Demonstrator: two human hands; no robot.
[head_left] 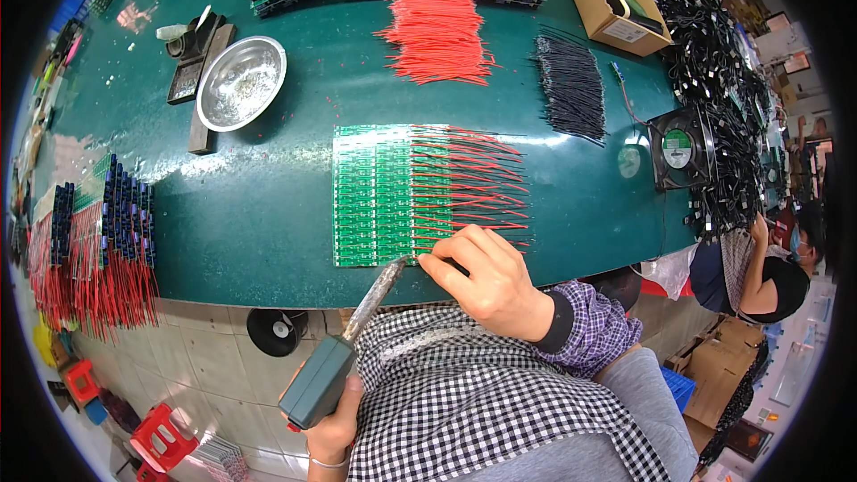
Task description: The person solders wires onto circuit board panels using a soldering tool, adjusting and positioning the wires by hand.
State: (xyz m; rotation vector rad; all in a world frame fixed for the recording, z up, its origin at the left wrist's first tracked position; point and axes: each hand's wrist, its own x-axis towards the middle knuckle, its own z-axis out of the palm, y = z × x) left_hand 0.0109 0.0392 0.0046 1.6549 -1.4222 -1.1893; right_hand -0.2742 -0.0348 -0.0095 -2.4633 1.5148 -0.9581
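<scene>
The right hand [489, 281] had its fingers pinched together on a red wire [482, 226] at the near edge of the green circuit boards [379, 195]. The left hand [335, 424] was clamped around a soldering iron [353, 339], its long axis running up and right, tip at the board row's near edge. Soldering a wire seemed under way; the next move called for a steady tip.

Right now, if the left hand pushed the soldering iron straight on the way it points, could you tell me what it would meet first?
The left hand aims the soldering iron up-right; its tip looks already at the near edge of the green circuit boards, beside the right hand.
</scene>
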